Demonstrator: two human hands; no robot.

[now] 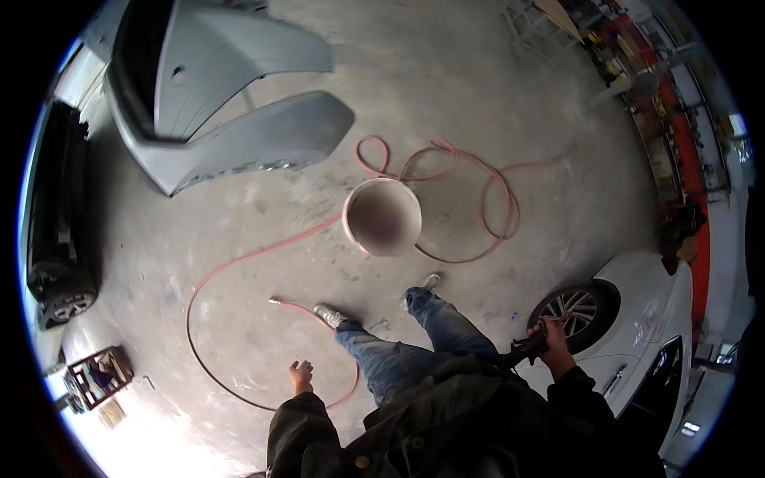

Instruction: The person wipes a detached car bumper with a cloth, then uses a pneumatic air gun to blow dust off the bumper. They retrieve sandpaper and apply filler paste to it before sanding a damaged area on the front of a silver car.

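Note:
My right hand is wrapped round a dark, handled tool, its exact kind unclear, beside the white car's front wheel. Low on the left, my left hand hangs with its fingers apart and nothing in them. A red air hose loops over the concrete floor around that hand and passes behind the bucket. Its metal end fitting lies loose left of my shoe. The round, pale bucket stands ahead of my feet; its inside is blurred.
Grey car body panels stand at the upper left. A dark car is at the far left, with a wooden crate below it. The white car is close on my right. Shelving with red parts lines the right wall.

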